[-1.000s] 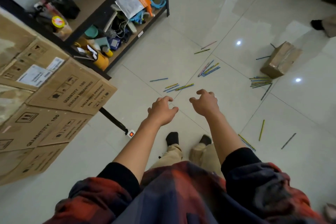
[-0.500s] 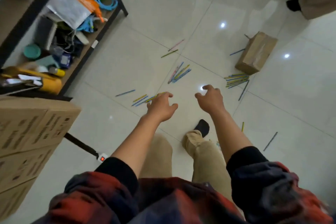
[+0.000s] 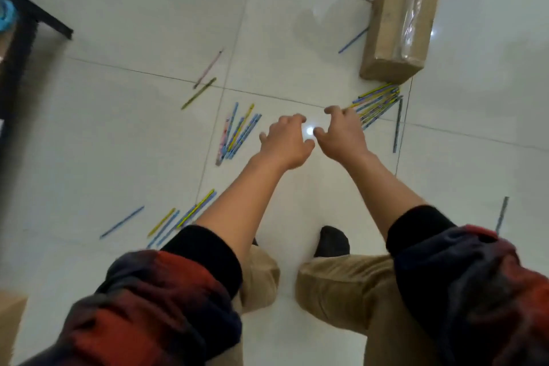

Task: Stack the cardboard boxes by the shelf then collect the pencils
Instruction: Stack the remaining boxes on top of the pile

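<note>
White tiled floor (image 3: pixel 124 134) strewn with pencils, both hands out in front and holding nothing.

The left hand (image 3: pixel 285 142) and right hand (image 3: pixel 341 134) hover side by side at centre frame, fingers loosely curled and spread. One pencil cluster (image 3: pixel 237 132) lies at 9 o'clock of the left hand, a second cluster (image 3: pixel 377 105) at 1 o'clock of the right hand, touching a taped cardboard box (image 3: pixel 399 27). More pencils (image 3: pixel 190 214) lie at 7 o'clock.

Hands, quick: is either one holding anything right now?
Left hand: open, fingers loosely curled, holding nothing.
Right hand: open, fingers loosely curled, holding nothing.
</note>
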{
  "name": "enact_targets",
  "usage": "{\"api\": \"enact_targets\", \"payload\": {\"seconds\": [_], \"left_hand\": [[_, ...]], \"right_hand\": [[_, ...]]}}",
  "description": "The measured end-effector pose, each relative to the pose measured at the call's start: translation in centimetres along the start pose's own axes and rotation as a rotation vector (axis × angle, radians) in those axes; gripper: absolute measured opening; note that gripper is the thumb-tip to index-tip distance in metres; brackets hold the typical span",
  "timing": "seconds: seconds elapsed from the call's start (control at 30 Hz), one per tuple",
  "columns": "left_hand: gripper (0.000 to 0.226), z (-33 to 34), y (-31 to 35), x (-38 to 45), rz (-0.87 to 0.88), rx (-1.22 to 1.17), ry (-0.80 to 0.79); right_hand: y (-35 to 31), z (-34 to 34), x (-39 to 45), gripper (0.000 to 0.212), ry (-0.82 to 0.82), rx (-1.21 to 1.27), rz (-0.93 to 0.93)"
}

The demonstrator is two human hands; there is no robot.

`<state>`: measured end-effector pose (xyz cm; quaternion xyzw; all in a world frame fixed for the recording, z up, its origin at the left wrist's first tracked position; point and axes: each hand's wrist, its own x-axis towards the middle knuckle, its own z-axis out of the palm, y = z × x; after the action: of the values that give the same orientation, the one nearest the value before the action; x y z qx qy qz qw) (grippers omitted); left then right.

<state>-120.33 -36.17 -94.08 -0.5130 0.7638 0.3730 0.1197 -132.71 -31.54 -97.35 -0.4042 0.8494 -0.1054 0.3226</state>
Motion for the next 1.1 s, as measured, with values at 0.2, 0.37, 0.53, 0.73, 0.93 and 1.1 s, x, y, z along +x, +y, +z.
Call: {"api": "enact_targets", "payload": {"seconds": [0.2,0.37,0.53,0.73,0.93,1.1], "left_hand": [[0.057,9.1,-1.3,11.8,0.039,0.074,-0.012],[0.059,13.2,-2.8,20.3,0.068,0.109,-0.005],[0.054,14.1,-0.7,22.7,0.051,-0.034,0.023],[0.058,14.0,0.1,23.4,0.092,-0.065,0.037],[0.057,13.6,-1.5,24.3,0.049,-0.115,0.042],[0.053,12.8,-1.9,24.6,0.036,-0.148,0.109]], "right_hand": [[8.5,5.4,10.4,0.054,0.102,-0.34,-0.165],[13.1,7.1,17.7,0.052,0.258,-0.57,-0.252],[11.7,6.6,19.4,0.061,0.249,-0.612,-0.309],[11.1,4.7,21.7,0.082,0.375,-0.4,-0.072],[13.5,2.4,23.9,0.099,0.385,-0.367,0.102],[12.4,3.7,23.8,0.092,0.373,-0.341,-0.097]]}}
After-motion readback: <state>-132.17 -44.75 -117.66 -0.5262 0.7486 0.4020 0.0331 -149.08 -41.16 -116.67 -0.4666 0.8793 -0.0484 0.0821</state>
